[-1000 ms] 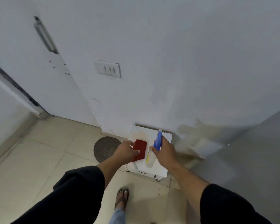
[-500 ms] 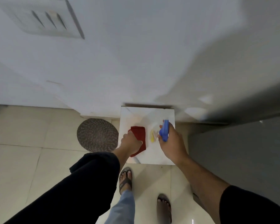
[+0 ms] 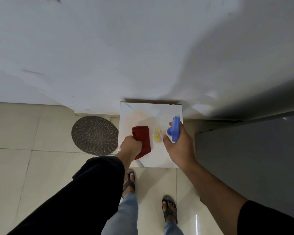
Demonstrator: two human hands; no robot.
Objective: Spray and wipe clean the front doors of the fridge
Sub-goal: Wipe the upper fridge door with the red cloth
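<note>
Left hand (image 3: 131,145) fingers clenched on a red cloth (image 3: 142,140), right hand (image 3: 178,145) gripping a blue-topped spray bottle (image 3: 174,130) — both over a white bench (image 3: 151,109), bottle body blurred, probably clear.

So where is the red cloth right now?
The red cloth is near the centre of the head view, gripped by the left hand over the small white table, left of the spray bottle.

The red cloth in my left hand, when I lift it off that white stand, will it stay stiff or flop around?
Probably floppy: the red cloth already bunches and folds where the left hand pinches its corner. It looks thin, so likely light for its size. It should drape rather than hold shape, and seems unlikely to slip, roll or break on the white stand.
</note>
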